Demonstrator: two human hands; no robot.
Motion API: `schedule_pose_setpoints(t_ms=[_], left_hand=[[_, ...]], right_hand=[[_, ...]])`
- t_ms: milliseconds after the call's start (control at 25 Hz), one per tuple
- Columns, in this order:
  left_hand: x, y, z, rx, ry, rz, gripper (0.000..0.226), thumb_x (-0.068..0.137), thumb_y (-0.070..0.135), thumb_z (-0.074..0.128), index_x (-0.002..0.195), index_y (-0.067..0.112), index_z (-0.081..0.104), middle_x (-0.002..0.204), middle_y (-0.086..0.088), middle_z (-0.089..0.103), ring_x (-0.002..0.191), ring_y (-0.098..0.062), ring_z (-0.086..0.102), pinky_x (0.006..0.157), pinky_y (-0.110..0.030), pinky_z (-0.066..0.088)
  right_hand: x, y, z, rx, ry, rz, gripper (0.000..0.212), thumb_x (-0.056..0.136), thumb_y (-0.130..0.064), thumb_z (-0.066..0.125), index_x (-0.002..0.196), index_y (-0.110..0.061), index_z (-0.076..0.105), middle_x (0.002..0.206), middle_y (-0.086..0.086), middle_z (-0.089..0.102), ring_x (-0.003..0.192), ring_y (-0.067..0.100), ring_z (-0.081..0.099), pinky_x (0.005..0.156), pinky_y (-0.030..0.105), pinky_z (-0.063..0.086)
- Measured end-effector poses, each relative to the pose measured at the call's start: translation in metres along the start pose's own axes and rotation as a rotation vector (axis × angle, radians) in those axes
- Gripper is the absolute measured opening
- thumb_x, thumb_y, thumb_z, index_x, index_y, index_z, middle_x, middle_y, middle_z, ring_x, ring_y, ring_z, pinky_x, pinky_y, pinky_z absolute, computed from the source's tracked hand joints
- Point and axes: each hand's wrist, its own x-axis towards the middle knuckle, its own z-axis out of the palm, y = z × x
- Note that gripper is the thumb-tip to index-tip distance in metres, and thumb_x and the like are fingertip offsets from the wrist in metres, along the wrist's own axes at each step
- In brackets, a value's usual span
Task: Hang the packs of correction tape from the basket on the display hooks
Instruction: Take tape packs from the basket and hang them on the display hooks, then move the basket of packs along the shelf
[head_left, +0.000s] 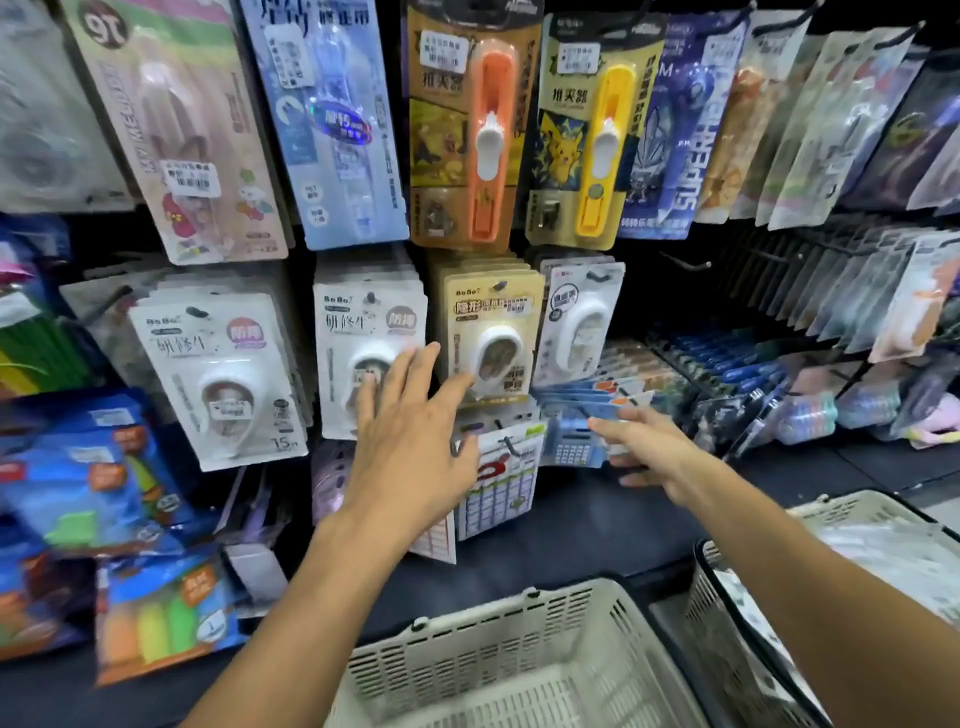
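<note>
Nearest us, our basket (498, 654) looks emptied; our left hand (415, 441), fingers spread, presses the white tape packs (366, 358) flush on their hook, our right hand (649, 452) reaching loosely open, holding nothing.

Both hands (415, 421) reach toward hung packs (363, 353).

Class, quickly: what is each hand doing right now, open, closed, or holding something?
Left hand: open, fingers spread, touching the white correction tape pack.
Right hand: open, fingers extended, holding nothing.
</note>
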Motion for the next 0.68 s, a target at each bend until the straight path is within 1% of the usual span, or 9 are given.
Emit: schedule_pose_setpoints(t_ms=[40,80,120,160,280,400,480,560,680], left_hand=[[-0.008,0.001,0.004,0.01,-0.031,0.012,0.063,0.093,0.041,0.058,0.152,0.034,0.037,0.17,-0.003,0.013,0.157,-0.022,0.005,0.125,-0.05,0.001],[-0.017,0.002,0.011,0.029,-0.078,0.036,0.063,0.093,0.039,0.059,0.152,0.033,0.038,0.169,-0.004,0.015,0.156,-0.023,0.009,0.126,-0.051,0.004],[-0.027,0.006,0.019,0.052,-0.145,0.072,0.063,0.092,0.038,0.06,0.151,0.032,0.039,0.169,-0.005,0.017,0.155,-0.024,0.012,0.126,-0.052,0.007],[-0.039,0.011,0.029,0.074,-0.226,0.112,0.064,0.092,0.037,0.061,0.151,0.03,0.04,0.168,-0.005,0.018,0.154,-0.024,0.014,0.125,-0.053,0.01],[-0.077,0.033,0.051,0.132,-0.514,0.221,0.067,0.091,0.036,0.062,0.153,0.029,0.037,0.167,-0.006,0.02,0.153,-0.024,0.019,0.123,-0.053,0.017],[-0.107,0.045,0.041,0.154,-0.725,0.373,0.067,0.093,0.036,0.063,0.154,0.026,0.037,0.161,-0.007,0.034,0.146,-0.027,0.035,0.118,-0.043,0.03],[-0.109,0.041,0.013,0.218,-0.834,0.492,0.067,0.093,0.032,0.065,0.154,0.022,0.039,0.155,-0.007,0.043,0.14,-0.027,0.044,0.112,-0.035,0.037],[-0.095,0.031,-0.029,0.315,-0.87,0.52,0.069,0.092,0.03,0.067,0.154,0.023,0.038,0.154,-0.007,0.047,0.138,-0.027,0.047,0.112,-0.034,0.039],[-0.078,-0.001,-0.089,0.396,-0.746,0.421,0.066,0.092,0.038,0.067,0.152,0.032,0.04,0.146,-0.005,0.056,0.125,-0.029,0.058,0.105,-0.039,0.047]], right_hand=[[-0.009,0.013,-0.004,-0.088,-0.005,0.038,0.056,0.091,-0.039,0.072,0.137,-0.02,0.047,0.112,0.004,0.063,0.083,0.02,0.061,0.058,0.033,0.05],[-0.02,0.026,-0.01,-0.155,-0.014,0.056,0.048,0.094,-0.032,0.071,0.134,-0.016,0.05,0.102,0.006,0.061,0.076,0.021,0.059,0.055,0.031,0.046],[-0.033,0.038,-0.016,-0.215,-0.038,0.063,0.038,0.095,-0.026,0.069,0.128,-0.013,0.054,0.092,0.008,0.058,0.068,0.021,0.056,0.053,0.029,0.042],[-0.048,0.05,-0.025,-0.281,-0.076,0.069,0.03,0.096,-0.023,0.068,0.122,-0.012,0.056,0.088,0.009,0.056,0.063,0.02,0.054,0.052,0.027,0.039],[-0.093,0.08,-0.047,-0.487,-0.179,0.096,0.013,0.096,-0.023,0.066,0.105,-0.019,0.058,0.092,0.005,0.059,0.063,0.017,0.057,0.055,0.025,0.043],[-0.13,0.115,-0.047,-0.481,-0.153,0.057,0.009,0.095,-0.019,0.068,0.096,-0.018,0.06,0.076,0.002,0.055,0.057,0.017,0.052,0.045,0.02,0.041],[-0.147,0.136,-0.033,-0.545,-0.223,0.032,0.01,0.094,-0.019,0.07,0.096,-0.016,0.061,0.071,0.003,0.052,0.057,0.019,0.05,0.046,0.023,0.039],[-0.16,0.151,-0.014,-0.612,-0.321,0.052,0.013,0.095,-0.022,0.069,0.103,-0.016,0.061,0.078,0.006,0.057,0.065,0.022,0.055,0.052,0.027,0.041],[-0.169,0.161,0.024,-0.616,-0.389,0.042,0.024,0.095,-0.025,0.067,0.117,-0.017,0.061,0.102,0.008,0.061,0.083,0.021,0.057,0.061,0.028,0.047]])
